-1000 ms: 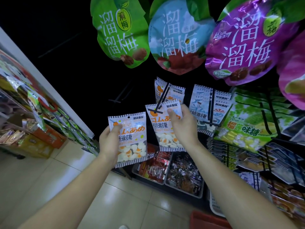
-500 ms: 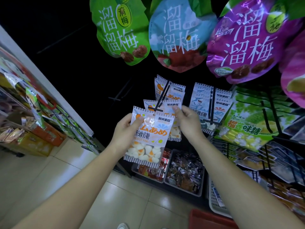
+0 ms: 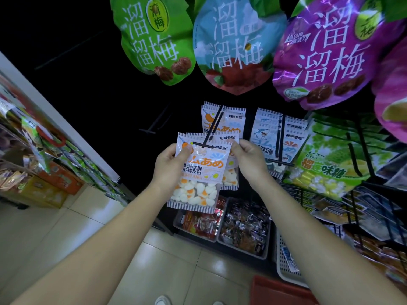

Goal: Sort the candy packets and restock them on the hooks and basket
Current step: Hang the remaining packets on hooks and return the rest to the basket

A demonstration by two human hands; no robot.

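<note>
Step in hand: hanging one egg-gummy packet [image 3: 198, 179] on the black hook [image 3: 211, 128]; judged mid-insertion.
Packet position: upright in front of the display, its top strip against the hook's cross-bar tip; whether the hang hole is on the tip cannot be told.
Left hand [image 3: 170, 167]: fingers clamped on the packet's upper left edge, thumb on the printed face.
Right hand [image 3: 248, 159]: fingers pinched together at the packet's upper right corner; whether they also catch the hung packet [image 3: 231, 180] just behind cannot be told.
Risk 1: the hole misses the cross-bar, since the bar is wider than the rod; the top strip would buckle or tear.
Risk 2: the corner pinch drags the hung packet forward and pulls it off the tip.
Risk 3: one hand lets go before the hole seats; the packet would drop toward the grey bins [image 3: 265, 249] or the floor below.
Risk 4: mis-sort; the shark packets [image 3: 275, 137] on the neighbouring hook look alike in format, so the print needs checking.
Handling note: thin, slippery film, weight low in the bag; it is likely to swing once released.
</note>
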